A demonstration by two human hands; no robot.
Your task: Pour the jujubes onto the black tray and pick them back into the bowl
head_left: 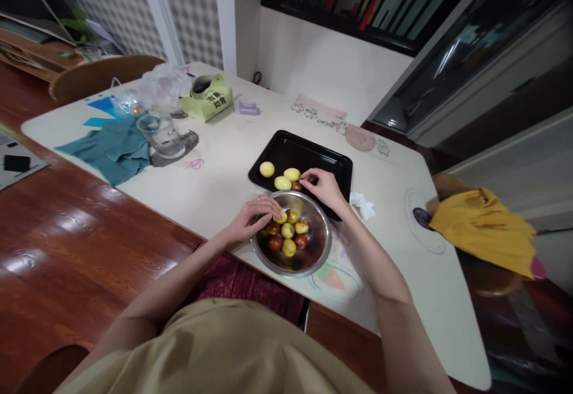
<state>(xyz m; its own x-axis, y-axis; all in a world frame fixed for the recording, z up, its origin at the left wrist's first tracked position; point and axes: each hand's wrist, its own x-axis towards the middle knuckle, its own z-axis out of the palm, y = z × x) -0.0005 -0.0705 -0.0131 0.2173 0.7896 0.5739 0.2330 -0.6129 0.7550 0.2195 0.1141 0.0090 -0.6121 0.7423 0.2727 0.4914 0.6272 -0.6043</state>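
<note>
A steel bowl (pixel 319 252) near the table's front edge holds several jujubes, some yellow-green, some reddish brown. My left hand (pixel 254 217) reaches over the bowl's left rim, its fingers and thumb closed around a yellowish jujube (pixel 281 218). Behind the bowl is a black baking tray (pixel 308 148). Three pale yellow-green jujubes (pixel 267 169) lie along the tray's near left part. My right hand (pixel 324 186) is over the tray, fingertips pinched at a reddish-brown jujube (pixel 296 185) beside them. The fingers partly hide both held fruits.
On the left of the white table (pixel 215 173) are a clear cup (pixel 163 136), a teal cloth (pixel 114 149), a green tissue box (pixel 208 98) and a plastic bag (pixel 163 86). A crumpled tissue (pixel 362 205) lies right of the tray. Yellow clothing (pixel 483 224) hangs over a chair at right.
</note>
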